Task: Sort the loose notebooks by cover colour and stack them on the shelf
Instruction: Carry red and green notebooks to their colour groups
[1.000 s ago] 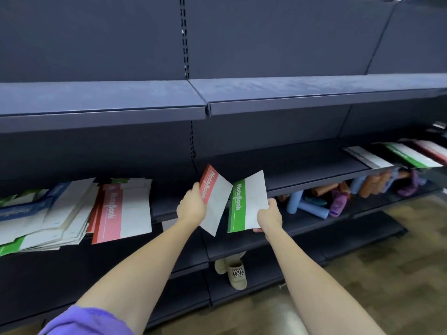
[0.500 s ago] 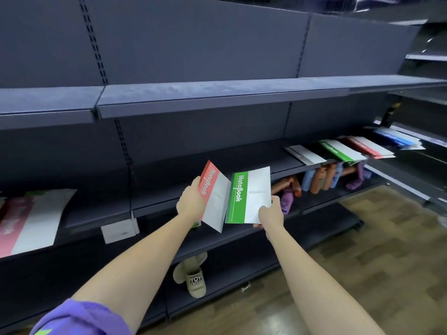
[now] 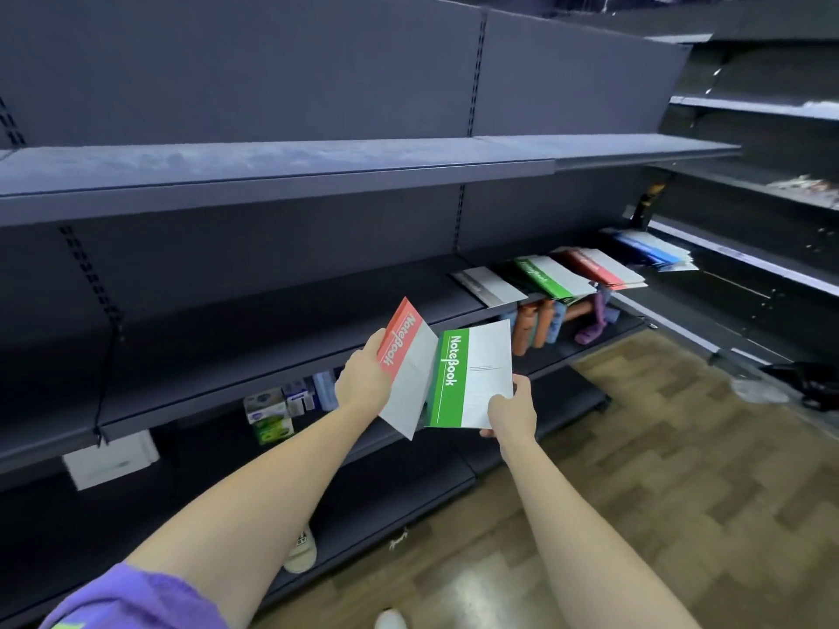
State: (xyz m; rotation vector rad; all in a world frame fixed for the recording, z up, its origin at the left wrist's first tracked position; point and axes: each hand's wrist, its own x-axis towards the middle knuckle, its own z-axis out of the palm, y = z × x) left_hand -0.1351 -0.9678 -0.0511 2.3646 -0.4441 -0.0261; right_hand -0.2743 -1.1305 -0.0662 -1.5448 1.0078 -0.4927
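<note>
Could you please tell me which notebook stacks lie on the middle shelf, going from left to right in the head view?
Grey-striped white notebook stack → green-striped notebook stack → red-striped notebook stack → blue-striped notebook stack.

View: head, single wide-angle, worn at head height. Faces forward and down, angled rightward along a run of dark shelving (image 3: 281, 170) that fills the upper and left frame. Wood-pattern floor (image 3: 658, 469) at lower right. Both forearms enter from the bottom edge and reach to frame centre, close to the lens. Straight edges bow towards the frame edges. No second view.
</note>
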